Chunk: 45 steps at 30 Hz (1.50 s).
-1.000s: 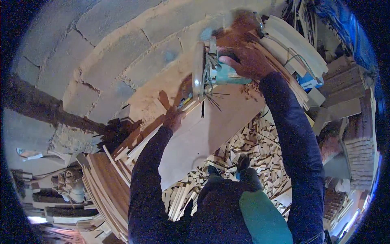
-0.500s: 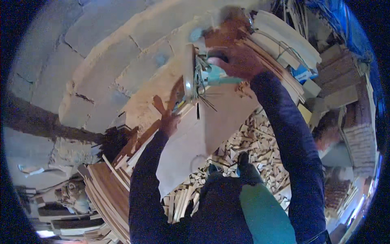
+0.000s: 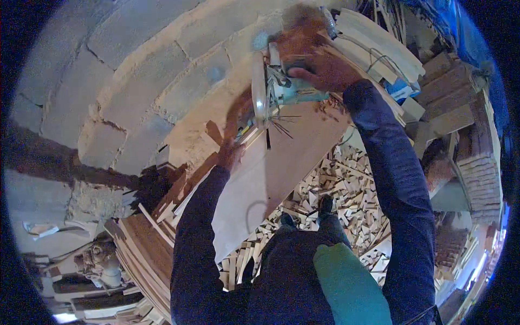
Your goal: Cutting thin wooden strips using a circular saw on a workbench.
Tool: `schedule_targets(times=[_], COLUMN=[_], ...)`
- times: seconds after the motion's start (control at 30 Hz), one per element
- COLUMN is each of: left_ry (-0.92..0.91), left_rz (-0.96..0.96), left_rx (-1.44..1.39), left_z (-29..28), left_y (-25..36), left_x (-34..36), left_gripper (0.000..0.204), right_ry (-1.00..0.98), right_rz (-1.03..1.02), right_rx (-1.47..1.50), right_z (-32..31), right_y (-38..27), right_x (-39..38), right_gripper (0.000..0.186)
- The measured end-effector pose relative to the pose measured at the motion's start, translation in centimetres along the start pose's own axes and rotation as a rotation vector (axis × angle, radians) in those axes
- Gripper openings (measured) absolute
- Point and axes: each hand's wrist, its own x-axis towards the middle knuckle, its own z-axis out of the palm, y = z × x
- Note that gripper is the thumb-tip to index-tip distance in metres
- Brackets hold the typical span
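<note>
My left hand [image 3: 231, 154] is closed on the end of a pale wooden strip [image 3: 252, 135] at the far edge of a light board [image 3: 241, 208]. Its fingers are partly hidden. My right hand [image 3: 327, 67] reaches over a teal container [image 3: 306, 94] at the board's far end. Its thumb stands apart from the fingers, whose tips are blurred, and I make out nothing held. Beside the container stands a clear, shiny rounded thing [image 3: 260, 92]. Several thin dark rods or wires [image 3: 281, 125] stick out near its foot.
A rough block wall [image 3: 138, 97] rises behind the board. Wood offcuts [image 3: 346, 189] cover the floor around my feet. Long boards [image 3: 138, 254] lie at the left, and more planks [image 3: 374, 40] at the far right. A blue sheet [image 3: 460, 27] hangs at the upper right.
The view has shifted slightly. My right thumb now lies over the container, where a dark shape showed beside it before. My left hand keeps its place at the board's edge.
</note>
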Motion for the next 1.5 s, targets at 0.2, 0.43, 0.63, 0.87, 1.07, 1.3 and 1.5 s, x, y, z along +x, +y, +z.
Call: schedule_targets(times=[0.2,0.43,0.63,0.87,1.07,1.3,1.5], left_ry=[0.002,-0.103,-0.086,0.028,-0.021,-0.030,0.034], left_rz=[0.276,0.584,0.158,-0.013,0.218,0.567,0.662], left_rx=[0.296,0.711,0.152,0.425,0.323,0.459,0.906], left_z=[0.0,-2.2,-0.7,1.8,0.1,-2.9,-1.9], left_y=[0.6,-1.9,0.0,6.9,1.5,-4.7,-0.7], left_x=[-0.4,1.2,0.5,-4.3,-0.9,2.3,0.4], left_gripper=[0.032,0.037,0.032,0.038,0.031,0.021,0.023], right_ry=[-0.114,-0.111,-0.073,-0.061,0.085,0.027,0.278], right_rz=[0.082,0.038,0.078,0.085,-0.061,0.192,0.074], right_rx=[0.029,0.074,0.162,-0.043,-0.026,0.064,-0.099], right_z=[-0.7,0.8,1.5,0.6,1.3,3.4,6.6], right_y=[-0.1,1.4,1.4,1.2,1.6,-1.2,-3.7], right_x=[-0.6,-0.7,-0.9,-0.5,0.0,-4.0,-7.3], right_gripper=[0.055,0.058,0.057,0.053,0.046,0.047,0.062])
